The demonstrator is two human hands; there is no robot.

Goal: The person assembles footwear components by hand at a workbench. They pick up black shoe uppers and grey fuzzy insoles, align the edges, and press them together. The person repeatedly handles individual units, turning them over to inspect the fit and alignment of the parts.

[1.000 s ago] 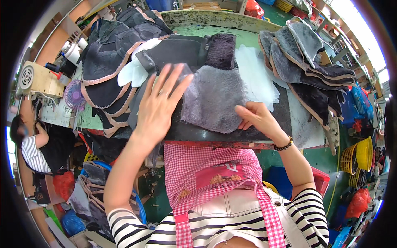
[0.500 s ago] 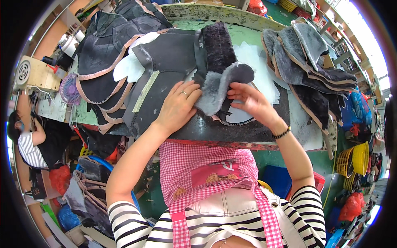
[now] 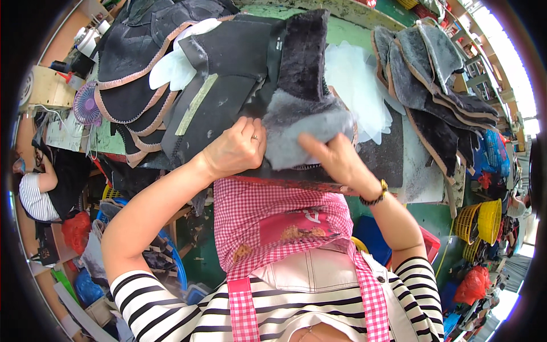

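Note:
A fleece piece, black pile at the far end and grey pile [image 3: 310,137] at the near end, lies over black sheet material [image 3: 231,62] on the worktable. My left hand [image 3: 236,147] is closed at the left edge of the grey part, its fingertips curled out of sight and pinching that edge. Over the right side of the grey part is my right hand [image 3: 339,159], its thumb side touching the pile. Motion blurs its fingers. A stitched edge shows below the grey pile.
Stacked black pieces with pink-beige borders [image 3: 134,80] lie at the left, beside a small purple fan [image 3: 87,102]. White thin sheets [image 3: 356,85] lie right of the fleece. Grey and black fleece pieces [image 3: 421,74] are piled farther right. Another person [image 3: 40,194] sits at the far left.
The grey end, folded up before, now lies flatter and spread toward me. My left hand has gone from lying flat to a closed grip; my right hand has moved in over the pile.

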